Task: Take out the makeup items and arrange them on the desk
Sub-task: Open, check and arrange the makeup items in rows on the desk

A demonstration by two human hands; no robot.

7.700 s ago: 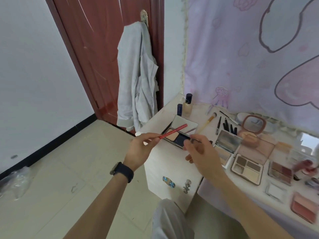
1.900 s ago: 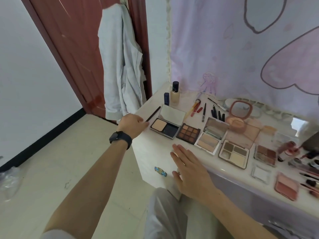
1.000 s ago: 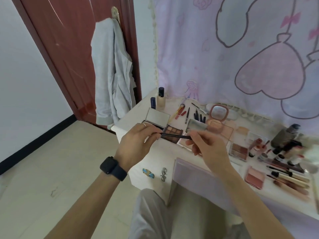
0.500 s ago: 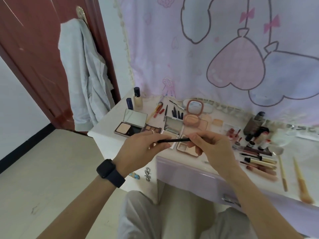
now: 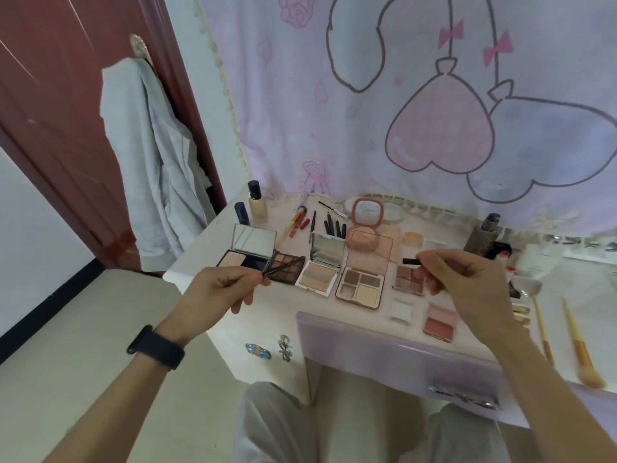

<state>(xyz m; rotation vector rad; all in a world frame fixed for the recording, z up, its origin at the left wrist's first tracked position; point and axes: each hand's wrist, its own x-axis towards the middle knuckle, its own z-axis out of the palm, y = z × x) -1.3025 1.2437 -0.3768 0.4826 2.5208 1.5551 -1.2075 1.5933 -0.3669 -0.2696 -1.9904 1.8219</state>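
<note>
Left hand (image 5: 220,289) pinches a thin black pencil (image 5: 283,265), tip projecting past the fingertips. Right hand (image 5: 464,282) pinches a short black cap (image 5: 411,261) likewise.

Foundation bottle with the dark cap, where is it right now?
In the head view, the foundation bottle stands at the desk's far left corner, beside the blue tube.
</note>
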